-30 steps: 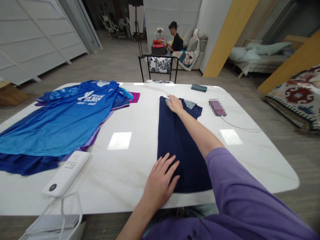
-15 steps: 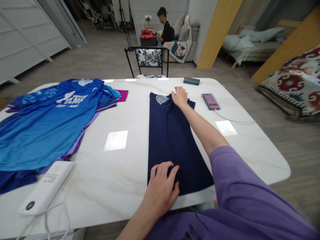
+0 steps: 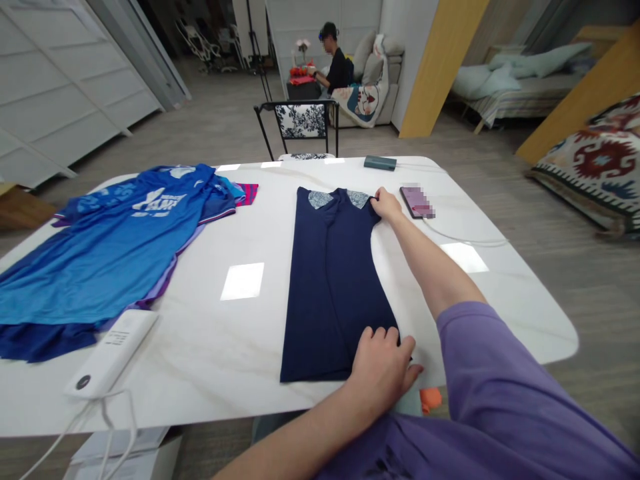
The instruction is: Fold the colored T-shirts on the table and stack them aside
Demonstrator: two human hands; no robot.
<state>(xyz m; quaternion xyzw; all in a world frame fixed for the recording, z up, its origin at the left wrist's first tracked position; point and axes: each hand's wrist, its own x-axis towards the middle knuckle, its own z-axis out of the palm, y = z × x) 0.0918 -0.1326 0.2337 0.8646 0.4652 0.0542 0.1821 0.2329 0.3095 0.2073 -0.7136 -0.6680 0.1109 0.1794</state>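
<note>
A navy shirt (image 3: 325,287) with patterned grey-blue patches at its collar end lies folded lengthwise on the white table (image 3: 210,353). At its far right corner, my right hand (image 3: 387,203) pinches the edge of the sleeve. My left hand (image 3: 383,367) is at the near right corner of the shirt, its fingers curled over the hem and partly hiding it. A few folds run down the middle of the cloth. To the left lies a pile of shirts with a blue printed jersey (image 3: 150,247) on top.
A white device (image 3: 113,353) with cables lies at the near left. Beyond my right hand are a phone (image 3: 417,201) on a cable and a dark green box (image 3: 380,163). A chair (image 3: 300,123) stands behind the table; a person (image 3: 335,63) sits farther back.
My right hand has moved right, uncovering the second patterned patch. My left hand has slid right along the near end to the corner. The navy shirt's right part now lies spread flatter.
</note>
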